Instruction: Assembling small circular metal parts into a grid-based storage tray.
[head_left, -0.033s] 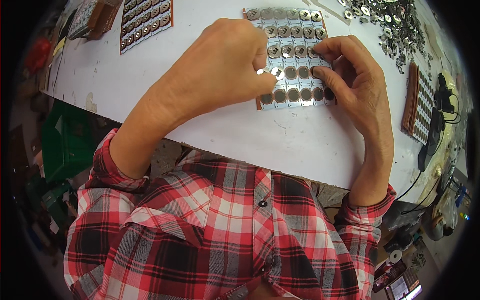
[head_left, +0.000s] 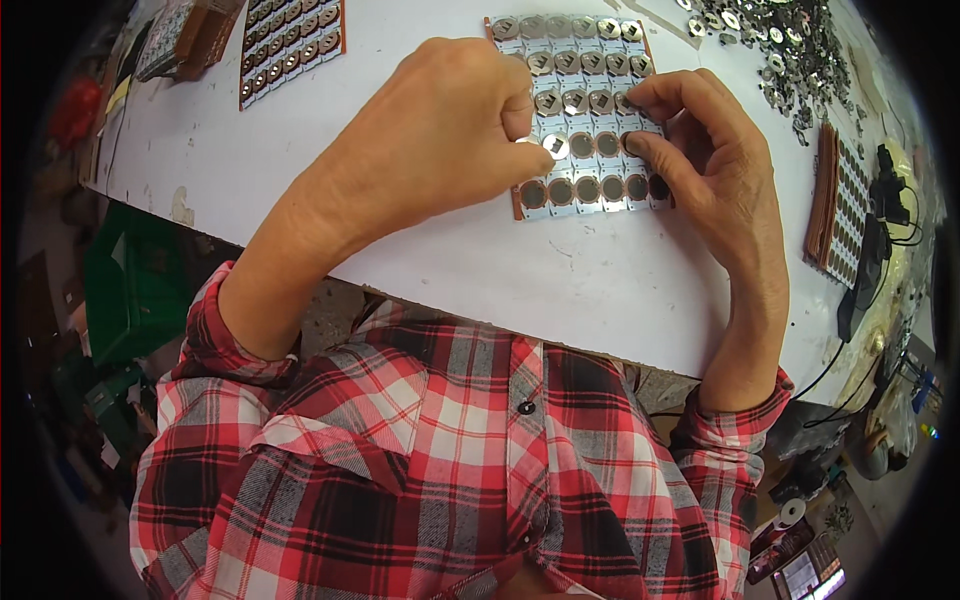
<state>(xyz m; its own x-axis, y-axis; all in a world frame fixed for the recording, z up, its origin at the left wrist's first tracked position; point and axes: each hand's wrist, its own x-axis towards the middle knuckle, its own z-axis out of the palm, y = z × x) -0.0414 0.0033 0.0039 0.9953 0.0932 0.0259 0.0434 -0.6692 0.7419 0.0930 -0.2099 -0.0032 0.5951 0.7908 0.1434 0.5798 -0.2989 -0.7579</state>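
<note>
The panel of round cells lies flat on the white table, at 1 o'clock from the centre of the view, with both hands on or over it. Its three far rows bear silvery discs; the nearest row shows dark round spots. The row between is mixed: a bright disc sits toward 9 o'clock in it, dark spots toward 3 o'clock. So the step in hand looks to be work on that mixed row. The next move seems to call for a light, exact fingertip touch at the first dark spot beside the bright disc, with the panel kept from sliding.

The left hand curls in from 7 o'clock, thumb and forefinger bent close to each other at the row's 9 o'clock end; whether they pinch anything I cannot tell. The right hand comes from 5 o'clock, thumb and forefinger parted, their tips at the panel's 3 o'clock edge (pressing or merely resting, one cannot say).

The left hand hides the panel's 9 o'clock side, and the right thumb covers part of the row's last cell. At nearly 2 o'clock, the heap of small metal parts runs too jumbled to sort piece by piece.
</note>
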